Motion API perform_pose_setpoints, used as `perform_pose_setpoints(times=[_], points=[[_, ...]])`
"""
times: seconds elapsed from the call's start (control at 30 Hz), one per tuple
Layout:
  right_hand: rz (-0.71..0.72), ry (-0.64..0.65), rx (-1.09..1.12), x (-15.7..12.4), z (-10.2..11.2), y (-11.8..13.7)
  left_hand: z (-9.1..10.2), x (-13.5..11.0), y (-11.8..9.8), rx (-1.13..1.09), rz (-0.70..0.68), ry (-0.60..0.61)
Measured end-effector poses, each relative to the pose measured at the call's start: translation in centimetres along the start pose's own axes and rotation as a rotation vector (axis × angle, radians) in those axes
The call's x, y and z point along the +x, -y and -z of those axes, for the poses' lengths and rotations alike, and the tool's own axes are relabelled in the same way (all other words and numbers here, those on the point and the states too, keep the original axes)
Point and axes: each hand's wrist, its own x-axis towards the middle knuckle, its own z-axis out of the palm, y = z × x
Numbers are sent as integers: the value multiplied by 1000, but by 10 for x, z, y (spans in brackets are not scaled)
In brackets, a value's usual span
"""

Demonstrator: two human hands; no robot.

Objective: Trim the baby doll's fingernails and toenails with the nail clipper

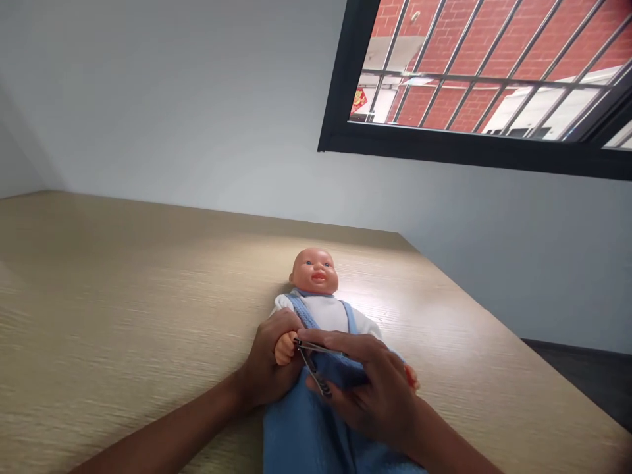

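A baby doll in a white top and blue overalls lies on its back, its head away from me. My left hand is closed around the doll's arm, so that the small doll hand sticks out between thumb and fingers. Between the thumb and fingers of my right hand is a metal nail clipper, its lever swung wide from the body. The clipper's jaw end is at the doll's fingers; whether it touches them I cannot tell. My right hand covers part of the doll's belly.
The doll lies on a pale wooden table, whose right edge runs down toward the lower right corner. Behind stands a plain light wall. A dark-framed window with metal bars is at the upper right.
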Motion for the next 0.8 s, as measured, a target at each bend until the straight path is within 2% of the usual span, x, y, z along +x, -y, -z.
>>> perform_pose_setpoints(times=[0.27,0.6,0.8], points=[[9,36,3,2,2,1,3,2,-14,0,22,26],[-96,219,25,16,14,16,3,2,-15,-8,-4,28],[49,320,47,24,16,19,3,1,-13,2,-42,11]])
